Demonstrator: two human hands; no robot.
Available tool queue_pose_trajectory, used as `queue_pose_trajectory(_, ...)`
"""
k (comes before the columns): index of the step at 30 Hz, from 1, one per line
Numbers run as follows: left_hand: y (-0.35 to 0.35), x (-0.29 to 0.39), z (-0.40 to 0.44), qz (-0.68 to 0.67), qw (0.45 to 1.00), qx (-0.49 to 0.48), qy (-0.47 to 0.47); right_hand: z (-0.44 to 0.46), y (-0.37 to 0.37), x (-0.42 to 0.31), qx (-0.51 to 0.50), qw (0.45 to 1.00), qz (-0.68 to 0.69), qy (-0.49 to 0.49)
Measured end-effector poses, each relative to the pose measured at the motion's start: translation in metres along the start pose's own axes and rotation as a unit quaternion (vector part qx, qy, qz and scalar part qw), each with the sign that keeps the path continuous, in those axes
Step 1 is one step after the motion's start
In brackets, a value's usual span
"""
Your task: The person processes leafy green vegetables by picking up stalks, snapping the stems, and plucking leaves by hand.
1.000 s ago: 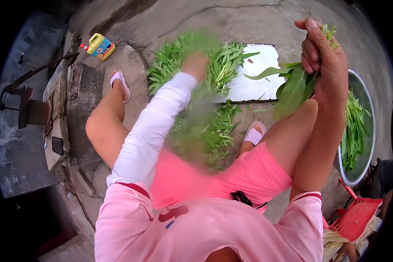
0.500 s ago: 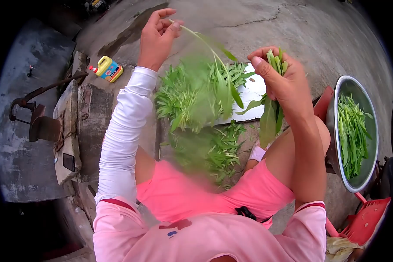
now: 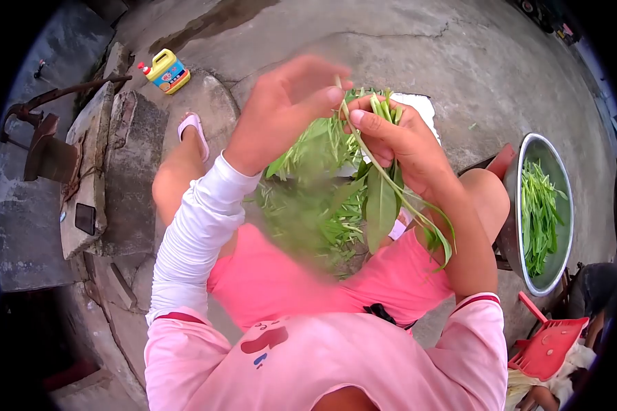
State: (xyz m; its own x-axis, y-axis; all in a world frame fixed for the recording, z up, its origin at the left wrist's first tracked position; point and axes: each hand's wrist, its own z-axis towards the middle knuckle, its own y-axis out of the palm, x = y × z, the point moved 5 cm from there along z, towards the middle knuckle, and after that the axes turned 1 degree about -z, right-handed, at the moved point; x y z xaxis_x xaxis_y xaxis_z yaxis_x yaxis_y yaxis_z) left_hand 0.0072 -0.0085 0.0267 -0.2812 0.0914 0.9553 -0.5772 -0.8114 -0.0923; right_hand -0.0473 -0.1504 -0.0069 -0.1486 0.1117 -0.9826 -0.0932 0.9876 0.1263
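My left hand, in a white arm sleeve, pinches the upper end of one long leafy green stem. That stem slants down past my right hand, its narrow leaves hanging over the right thigh. Fingers of my right hand are wrapped round a small bunch of leafy greens, cut ends up and broad leaves hanging below. The two hands are close together, nearly touching. Beneath them lies a heap of leafy greens, partly hidden by the hands and a blurred smear. Loose cut greens lie between the legs.
A metal basin holding cut greens stands at the right, with a red dustpan below it. A white board lies behind my right hand. To the left are a yellow jug, a phone on a stone slab and a rusty hand pump.
My left hand has come down and right, bringing its stem beside my right hand. My right hand has shifted slightly left and down, still gripping the bunch. The view has shifted, showing a slippered foot at left.
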Motion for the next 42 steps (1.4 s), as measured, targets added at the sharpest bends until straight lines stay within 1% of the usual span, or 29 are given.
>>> queue_pose_trajectory(2,-0.001,-0.016,-0.003,-0.037,0.997,-0.009,-0.071,0.002,-0.001,-0.001,0.000,1.000,0.008,0.021)
queue_pose_trajectory(3,-0.001,-0.022,-0.005,-0.056,0.993,-0.013,-0.107,0.003,-0.002,0.000,0.007,1.000,0.001,0.017)
queue_pose_trajectory(6,-0.002,-0.022,-0.005,0.086,0.995,-0.023,-0.046,0.004,-0.003,0.002,0.030,0.999,-0.020,0.005)
queue_pose_trajectory(9,-0.001,-0.020,-0.006,0.116,0.993,0.002,-0.027,0.005,0.000,0.004,0.040,0.999,-0.022,0.010)
queue_pose_trajectory(12,-0.004,-0.022,-0.006,0.104,0.994,-0.011,-0.033,0.006,0.002,0.005,0.026,0.999,0.004,0.027)
queue_pose_trajectory(15,-0.004,-0.022,-0.006,0.092,0.995,-0.004,-0.029,0.004,0.003,0.008,0.005,0.999,0.015,0.050)
queue_pose_trajectory(17,-0.005,-0.022,-0.006,0.090,0.995,-0.001,-0.049,0.002,0.004,0.009,-0.016,0.997,0.023,0.077)
queue_pose_trajectory(18,-0.005,-0.023,-0.005,0.088,0.994,0.001,-0.061,0.002,0.003,0.009,-0.015,0.996,0.036,0.074)
queue_pose_trajectory(21,-0.002,-0.025,-0.005,-0.027,0.993,-0.025,-0.112,0.004,-0.001,0.009,-0.019,0.995,0.070,0.062)
queue_pose_trajectory(24,0.002,-0.029,-0.005,-0.098,0.985,-0.061,-0.126,0.003,-0.002,0.009,-0.023,0.996,0.059,0.061)
queue_pose_trajectory(27,0.003,-0.027,-0.006,-0.101,0.980,-0.080,-0.154,0.001,0.002,0.007,-0.030,0.995,0.073,0.057)
queue_pose_trajectory(30,0.004,-0.029,-0.006,-0.105,0.983,-0.060,-0.139,0.001,0.001,0.007,-0.029,0.995,0.080,0.055)
queue_pose_trajectory(33,0.004,-0.020,-0.006,-0.074,0.987,-0.043,-0.139,0.001,0.000,0.009,-0.030,0.995,0.080,0.054)
queue_pose_trajectory(35,0.003,-0.020,-0.004,-0.042,0.994,-0.016,-0.098,0.001,0.000,0.010,-0.032,0.995,0.069,0.060)
queue_pose_trajectory(37,0.000,-0.019,-0.005,-0.016,0.998,0.004,-0.062,0.001,0.002,0.013,-0.042,0.992,0.092,0.077)
queue_pose_trajectory(39,-0.001,-0.016,-0.005,-0.014,0.999,-0.002,-0.052,0.002,0.002,0.015,-0.049,0.989,0.112,0.085)
queue_pose_trajectory(40,0.000,-0.015,-0.005,-0.012,0.999,-0.004,-0.048,0.002,0.002,0.014,-0.036,0.989,0.115,0.083)
queue_pose_trajectory(42,0.002,-0.012,-0.006,0.016,1.000,0.002,0.019,0.001,0.002,0.013,-0.012,0.989,0.120,0.080)
